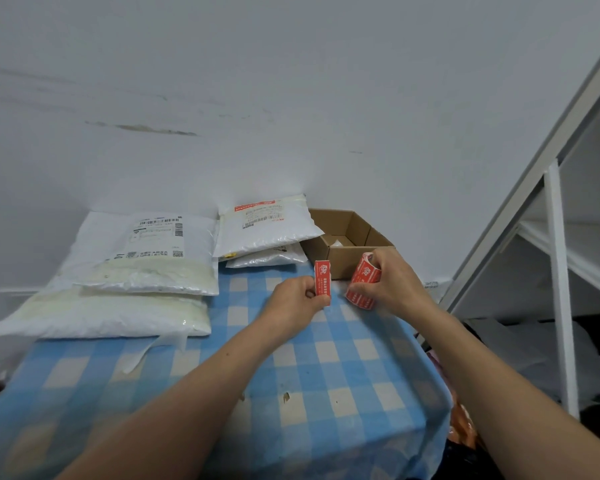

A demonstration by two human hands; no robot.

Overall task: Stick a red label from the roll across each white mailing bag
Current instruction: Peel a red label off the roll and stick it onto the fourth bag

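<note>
Now the left hand (300, 297) pinches one red label (323, 276) by its bottom end. Its grip is tight on the label, which stands straight up above the bench (326, 375) with its blue and white checks. Just beside it, the right hand (394, 284) has its grip curled round the roll of red labels (362, 284), low by the bench top. It is hard to tell if the roll touches the bench. The label and the roll are close but apart. On the left of the bench, the top bag (146, 251) lies on a bigger bag (101, 317). By the wall, the back bag (267, 230), which has a red strip along its far edge, lies on another white bag. An open cardboard box (340, 261) sits behind the hands.
</note>
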